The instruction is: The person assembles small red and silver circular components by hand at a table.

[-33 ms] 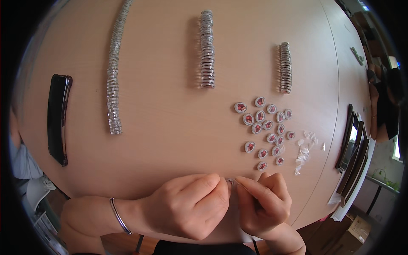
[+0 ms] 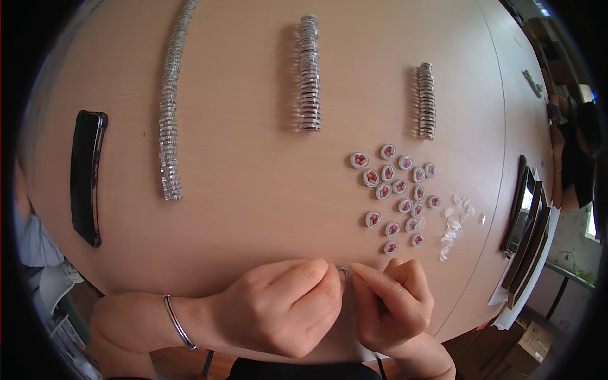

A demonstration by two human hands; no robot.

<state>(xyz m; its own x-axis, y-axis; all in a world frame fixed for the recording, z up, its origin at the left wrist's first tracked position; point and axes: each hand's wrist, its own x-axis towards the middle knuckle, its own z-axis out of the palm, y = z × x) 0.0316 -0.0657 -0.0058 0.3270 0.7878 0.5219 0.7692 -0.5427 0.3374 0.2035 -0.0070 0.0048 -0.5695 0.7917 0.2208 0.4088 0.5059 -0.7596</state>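
Note:
Near the table's front edge my left hand [image 2: 278, 307] is closed, its thumb and fingertips gripping a small round clear-rimmed disc [image 2: 342, 271] with a red middle. Most of that disc is hidden by the fingers. My right hand [image 2: 396, 301] is pinched at the disc's right edge, thumb against forefinger. Whatever may lie in that pinch is too small to make out. Beyond the right hand, several similar round discs [image 2: 383, 190] with red pictures lie flat and scattered. Crumpled scraps of clear film [image 2: 451, 229] lie to the right of them.
Three rows of stacked clear discs stretch away: a long one [image 2: 168, 114] at left, one [image 2: 309, 76] in the middle, a short one [image 2: 426, 101] at right. A dark phone [image 2: 87, 177] lies far left. Dark framed objects [image 2: 525, 218] stand at the right edge. Another person's arm [image 2: 557, 158] shows beyond.

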